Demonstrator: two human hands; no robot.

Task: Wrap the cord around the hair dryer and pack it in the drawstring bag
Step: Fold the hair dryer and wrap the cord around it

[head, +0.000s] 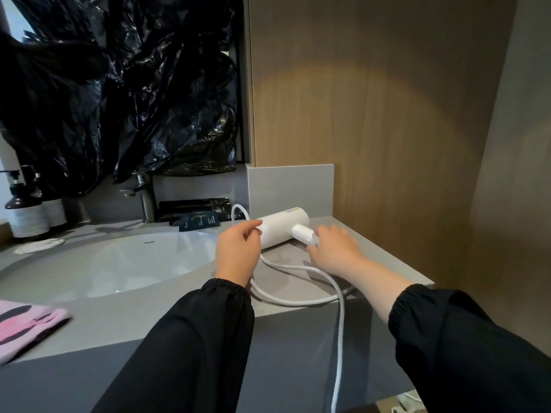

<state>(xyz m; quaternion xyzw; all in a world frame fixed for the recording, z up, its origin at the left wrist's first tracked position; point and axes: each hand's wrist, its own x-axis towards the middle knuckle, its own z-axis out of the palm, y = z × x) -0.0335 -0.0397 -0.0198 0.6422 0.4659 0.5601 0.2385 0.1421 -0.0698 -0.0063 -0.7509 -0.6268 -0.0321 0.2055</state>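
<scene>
White hair dryer (283, 226) lying on the grey tabletop (179, 317) beside the sink (119, 263); left grip (237, 248) pinching its cord (341, 323), right grip (334, 248) laid on the handle (302, 234), apparently not clenched

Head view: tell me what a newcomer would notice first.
The white hair dryer lies on the grey counter right of the sink, with the left hand pinching its cord and the right hand touching its handle. Crumpled black plastic sheeting fills the upper left, above the faucet. The cord loops on the counter and drops over its front edge.
</scene>
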